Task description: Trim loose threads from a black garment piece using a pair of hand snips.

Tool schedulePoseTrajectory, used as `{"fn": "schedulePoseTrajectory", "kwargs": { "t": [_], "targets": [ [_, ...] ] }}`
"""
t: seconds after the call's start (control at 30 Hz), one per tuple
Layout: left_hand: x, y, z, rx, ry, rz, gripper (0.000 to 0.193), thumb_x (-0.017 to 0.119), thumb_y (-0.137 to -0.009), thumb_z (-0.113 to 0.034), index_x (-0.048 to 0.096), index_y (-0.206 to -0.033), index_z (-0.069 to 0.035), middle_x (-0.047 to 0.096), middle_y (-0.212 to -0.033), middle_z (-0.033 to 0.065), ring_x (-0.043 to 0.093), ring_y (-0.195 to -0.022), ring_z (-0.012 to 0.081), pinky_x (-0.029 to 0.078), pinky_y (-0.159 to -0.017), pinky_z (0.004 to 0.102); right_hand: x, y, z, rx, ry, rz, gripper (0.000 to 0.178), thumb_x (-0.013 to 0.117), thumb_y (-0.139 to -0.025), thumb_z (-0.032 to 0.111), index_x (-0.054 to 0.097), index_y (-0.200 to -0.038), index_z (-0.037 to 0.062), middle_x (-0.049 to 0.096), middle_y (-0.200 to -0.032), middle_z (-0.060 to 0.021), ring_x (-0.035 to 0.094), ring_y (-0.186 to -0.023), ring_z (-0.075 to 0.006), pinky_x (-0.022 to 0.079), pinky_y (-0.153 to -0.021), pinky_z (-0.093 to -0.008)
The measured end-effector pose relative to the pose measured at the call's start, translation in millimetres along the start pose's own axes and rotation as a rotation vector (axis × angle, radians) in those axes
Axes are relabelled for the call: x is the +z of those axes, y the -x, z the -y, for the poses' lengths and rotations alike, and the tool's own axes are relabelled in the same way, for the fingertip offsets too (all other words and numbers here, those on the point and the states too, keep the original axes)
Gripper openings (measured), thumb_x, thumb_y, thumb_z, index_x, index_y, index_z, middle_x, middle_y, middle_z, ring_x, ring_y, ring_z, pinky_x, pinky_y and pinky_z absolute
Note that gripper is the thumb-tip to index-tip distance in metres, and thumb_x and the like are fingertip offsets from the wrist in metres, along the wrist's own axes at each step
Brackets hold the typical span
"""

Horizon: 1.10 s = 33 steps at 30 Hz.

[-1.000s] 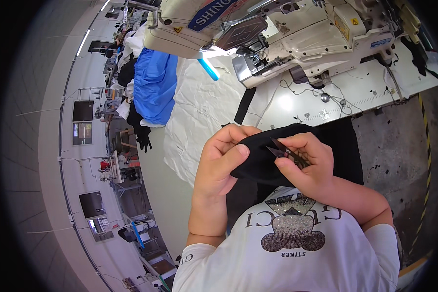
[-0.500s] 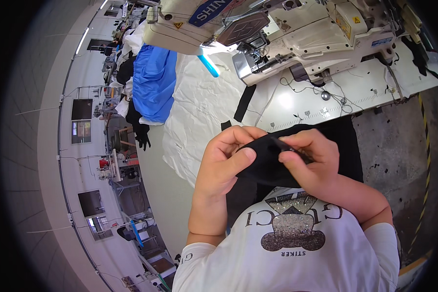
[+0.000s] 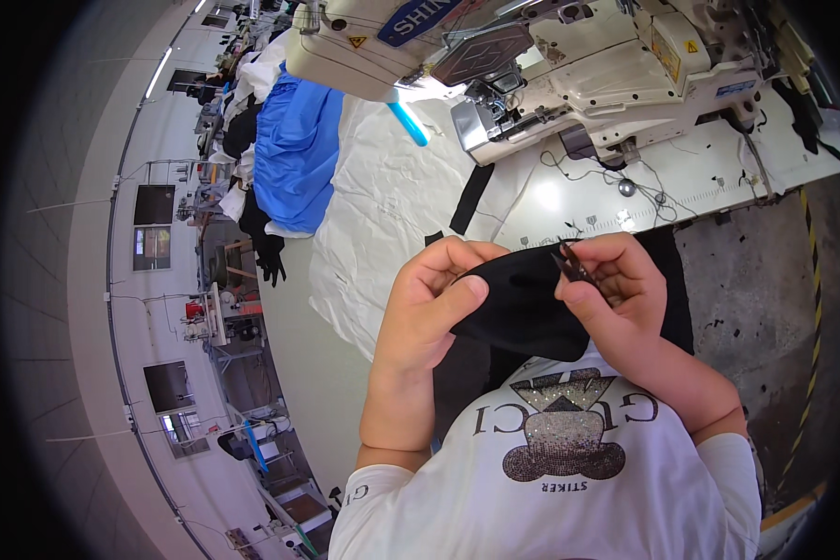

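Observation:
A piece of black fabric point(image 3: 523, 299) is stretched out in front of my chest. My left hand point(image 3: 439, 303) pinches its left end, thumb on top and fingers curled behind. In my right hand point(image 3: 621, 289) is a pair of small dark thread snips point(image 3: 574, 269), blades pointing up and left at the fabric's right end. The fingers are curled round the snips; whether they also grip cloth I cannot tell. More black cloth point(image 3: 677, 280) hangs by the table edge behind the right hand.
An industrial sewing machine point(image 3: 616, 84) stands on the white table point(image 3: 709, 159) ahead, with loose threads by it. Crumpled white sheeting point(image 3: 392, 177) covers the table's left part. A black strip point(image 3: 473, 198) lies beside the machine; blue fabric point(image 3: 294, 159) is heaped further left.
My right hand has moved a little to the right, off the middle of the fabric. The snips' blades now show more plainly and point upward. The left hand keeps its pinch.

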State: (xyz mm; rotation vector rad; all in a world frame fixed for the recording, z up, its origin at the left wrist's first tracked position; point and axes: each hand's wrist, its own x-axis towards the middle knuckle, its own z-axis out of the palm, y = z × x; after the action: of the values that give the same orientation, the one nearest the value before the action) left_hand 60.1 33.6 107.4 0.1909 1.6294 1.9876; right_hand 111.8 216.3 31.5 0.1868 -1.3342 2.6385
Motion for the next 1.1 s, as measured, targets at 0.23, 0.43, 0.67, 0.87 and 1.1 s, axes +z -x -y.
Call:
{"fn": "schedulePoseTrajectory", "kwargs": {
  "t": [0.23,0.43,0.67,0.87,1.1],
  "targets": [
    [-1,1,0,0.000,0.014,0.000,0.015,0.061,-0.083,-0.012,0.053,-0.088,-0.001,0.059,-0.107,0.0157,0.057,-0.094,0.0162,0.045,-0.085,0.0291,4,-1,-2,0.043,0.136,-0.011,0.024,0.065,-0.079,0.000,0.055,-0.101,-0.0032,0.062,-0.082,-0.0033,0.052,-0.068,-0.0015,0.041,-0.060,-0.0157],
    [-1,2,-2,0.007,0.018,-0.027,0.017,0.062,-0.082,-0.013,0.052,-0.089,-0.001,0.059,-0.107,0.0155,0.058,-0.093,0.0165,0.046,-0.084,0.0292,6,-1,-5,0.074,0.223,0.002,0.021,0.065,-0.079,0.001,0.057,-0.098,-0.0031,0.062,-0.074,-0.0006,0.048,-0.059,0.0010,0.038,-0.052,-0.0152],
    [-4,2,1,0.012,0.049,-0.059,0.017,0.061,-0.083,-0.012,0.051,-0.091,-0.001,0.059,-0.107,0.0157,0.059,-0.092,0.0164,0.047,-0.083,0.0295,6,2,-5,0.009,0.351,0.037,0.024,0.069,-0.075,0.003,0.057,-0.096,-0.0010,0.061,-0.070,-0.0007,0.049,-0.053,-0.0009,0.037,-0.048,-0.0167],
    [-3,1,2,0.020,0.041,-0.027,0.017,0.061,-0.083,-0.012,0.051,-0.091,-0.001,0.059,-0.107,0.0159,0.059,-0.092,0.0164,0.047,-0.083,0.0293,10,-1,0,-0.121,0.454,0.034,0.026,0.072,-0.072,0.005,0.059,-0.095,0.0009,0.061,-0.069,-0.0034,0.054,-0.053,-0.0069,0.041,-0.048,-0.0196],
    [-4,1,3,0.010,0.086,-0.014,0.018,0.062,-0.083,-0.012,0.051,-0.091,-0.001,0.058,-0.108,0.0167,0.059,-0.092,0.0170,0.048,-0.083,0.0293,10,-2,3,-0.191,0.549,0.061,0.028,0.074,-0.070,0.006,0.059,-0.093,0.0007,0.060,-0.069,-0.0053,0.057,-0.054,-0.0115,0.044,-0.049,-0.0218]
  ]
}}
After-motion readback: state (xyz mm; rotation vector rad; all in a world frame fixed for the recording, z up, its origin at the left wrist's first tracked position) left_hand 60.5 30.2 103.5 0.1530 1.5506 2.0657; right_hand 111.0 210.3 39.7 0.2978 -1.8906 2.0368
